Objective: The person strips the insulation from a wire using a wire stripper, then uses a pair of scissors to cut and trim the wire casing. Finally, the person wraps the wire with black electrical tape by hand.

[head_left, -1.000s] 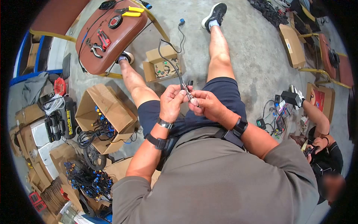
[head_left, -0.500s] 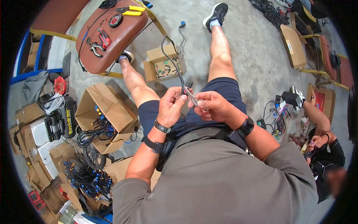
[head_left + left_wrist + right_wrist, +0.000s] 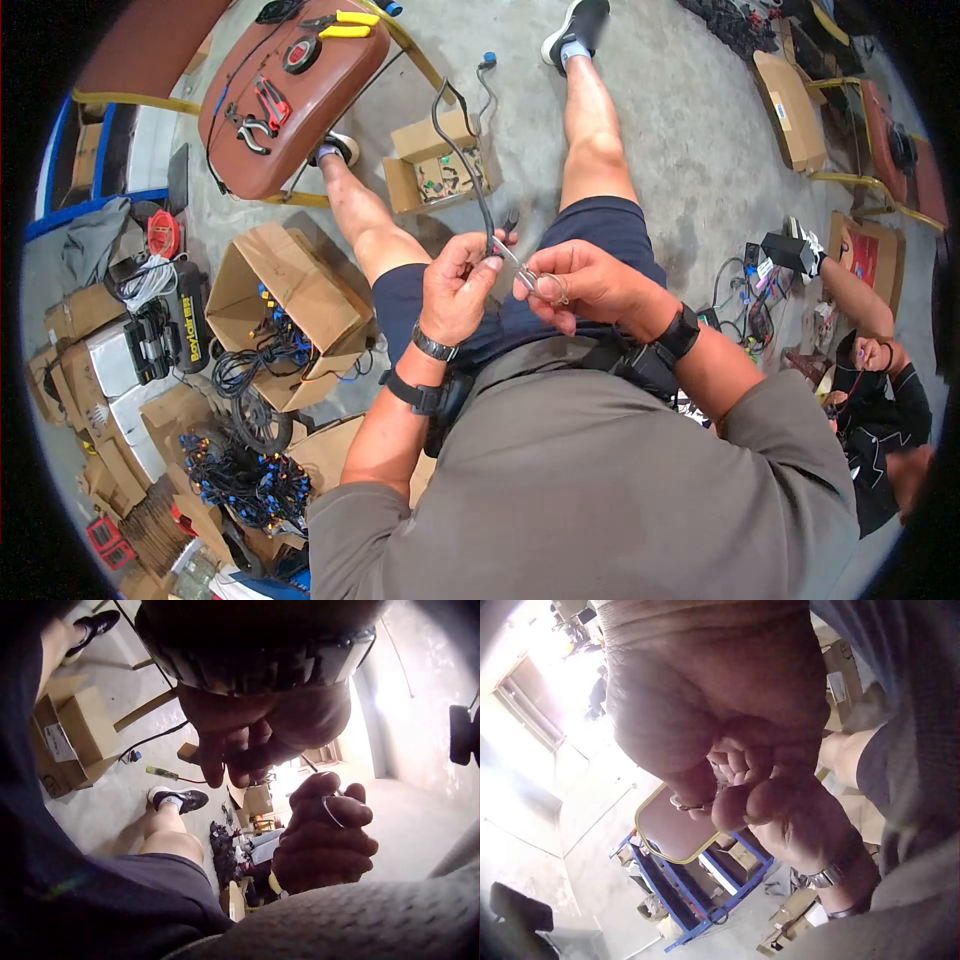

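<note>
In the head view my left hand (image 3: 458, 288) pinches the end of a dark cable (image 3: 462, 155) between thumb and fingers, in front of the lap. The cable runs up from it toward the chair leg. My right hand (image 3: 590, 285) holds small metal scissors (image 3: 530, 275) by the finger loops, their blades pointing at the left fingertips. A dark connector (image 3: 512, 218) sticks out just beyond the left fingers. In the left wrist view a thin red wire and a yellowish piece (image 3: 161, 773) show past the left fingertips.
A brown chair seat (image 3: 290, 110) at the upper left bears pliers, a tape roll and cutters. A small open box (image 3: 405, 187) with parts lies between the feet. At the left stands a larger carton (image 3: 235, 290) of cables. Another person's arm (image 3: 865, 300) is at the right.
My right hand has drawn slightly back to the right with the scissors, and their loops show more plainly. The left hand keeps its grip on the cable.
</note>
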A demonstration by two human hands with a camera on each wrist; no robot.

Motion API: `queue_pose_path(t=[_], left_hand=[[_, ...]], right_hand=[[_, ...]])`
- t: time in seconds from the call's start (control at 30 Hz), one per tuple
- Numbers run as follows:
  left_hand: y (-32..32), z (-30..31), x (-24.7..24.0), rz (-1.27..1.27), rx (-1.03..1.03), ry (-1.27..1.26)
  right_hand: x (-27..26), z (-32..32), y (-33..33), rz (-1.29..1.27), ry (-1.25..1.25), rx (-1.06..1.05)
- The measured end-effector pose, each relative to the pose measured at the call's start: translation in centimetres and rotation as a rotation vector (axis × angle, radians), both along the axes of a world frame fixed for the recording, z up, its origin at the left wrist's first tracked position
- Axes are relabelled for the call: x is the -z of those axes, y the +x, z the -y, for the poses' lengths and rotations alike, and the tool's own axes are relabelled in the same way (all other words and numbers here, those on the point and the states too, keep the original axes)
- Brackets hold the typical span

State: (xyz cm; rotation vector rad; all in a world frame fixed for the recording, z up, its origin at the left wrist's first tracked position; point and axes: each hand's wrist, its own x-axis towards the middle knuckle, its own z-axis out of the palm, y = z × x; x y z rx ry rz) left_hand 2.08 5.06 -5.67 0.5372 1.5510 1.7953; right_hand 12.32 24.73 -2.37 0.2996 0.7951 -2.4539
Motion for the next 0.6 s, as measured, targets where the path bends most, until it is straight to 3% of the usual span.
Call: queue_pose_path(t=[0.3, 0.6], left_hand=[[-1.5, 0.7, -1.3, -0.118, 0.18, -0.084], [-0.4, -1.5, -1.4, 0.284, -0.093, 0.091]], right_hand=[[-0.8, -2.5, -0.3, -0.004, 0.053, -0.182], [-0.2, -1.3, -1.6, -0.105, 0.262, -0.118]])
